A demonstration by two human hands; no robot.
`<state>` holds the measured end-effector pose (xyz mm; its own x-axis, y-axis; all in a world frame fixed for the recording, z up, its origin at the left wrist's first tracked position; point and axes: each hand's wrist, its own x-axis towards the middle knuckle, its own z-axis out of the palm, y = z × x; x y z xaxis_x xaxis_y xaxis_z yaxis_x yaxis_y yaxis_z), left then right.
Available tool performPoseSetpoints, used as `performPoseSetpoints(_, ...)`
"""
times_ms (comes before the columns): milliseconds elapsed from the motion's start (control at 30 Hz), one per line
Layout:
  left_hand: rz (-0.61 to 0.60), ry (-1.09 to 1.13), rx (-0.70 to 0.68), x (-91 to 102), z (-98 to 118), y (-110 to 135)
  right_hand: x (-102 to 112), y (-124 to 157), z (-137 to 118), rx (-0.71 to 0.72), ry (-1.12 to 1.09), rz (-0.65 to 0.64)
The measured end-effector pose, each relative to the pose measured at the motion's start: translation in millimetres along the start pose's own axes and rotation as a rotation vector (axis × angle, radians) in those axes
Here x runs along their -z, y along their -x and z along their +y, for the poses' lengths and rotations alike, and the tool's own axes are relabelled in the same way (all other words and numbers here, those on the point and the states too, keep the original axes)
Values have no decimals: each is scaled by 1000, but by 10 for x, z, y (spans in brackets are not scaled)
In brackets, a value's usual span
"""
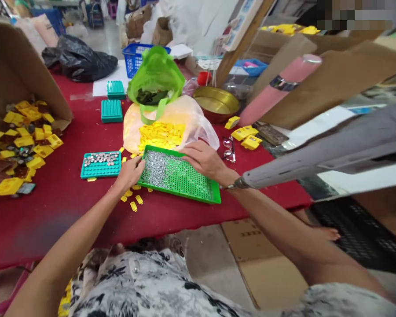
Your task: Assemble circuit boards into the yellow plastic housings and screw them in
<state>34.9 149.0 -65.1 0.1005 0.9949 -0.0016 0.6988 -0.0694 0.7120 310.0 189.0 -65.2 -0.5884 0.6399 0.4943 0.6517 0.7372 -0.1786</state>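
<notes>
The green perforated tray (180, 175) sits near the front edge of the red-covered surface (53, 215), just beside the teal tray (100, 165). Both arms extend forward: the left hand (129, 173) grasps the tray's left edge, while the right hand (201, 159) rests open on its upper edge.

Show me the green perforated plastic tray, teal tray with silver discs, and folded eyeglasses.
Green perforated plastic tray (191, 187), head view, bare holes at lower right.
Teal plastic tray (102, 172), head view, bare holes along lower edge.
Folded eyeglasses (229, 149), head view, lens.
</notes>
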Motion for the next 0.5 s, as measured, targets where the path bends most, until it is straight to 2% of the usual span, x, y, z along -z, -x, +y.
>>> performPoseSetpoints(133, 26, 56, -16, -12, 12, -17, -324, -443, -139, 351, -93, -185)
performPoseSetpoints(233, 34, 58, -23, -30, 28, -5, -522, -549, -318, 455, -108, -247)
performPoseSetpoints(333, 34, 54, -16, -57, 20, 4, -549, -403, -405, 395, -78, -274)
performPoseSetpoints(500, 28, 104, -10, -89, -15, -19, -289, 225, -298, 207, -35, -374)
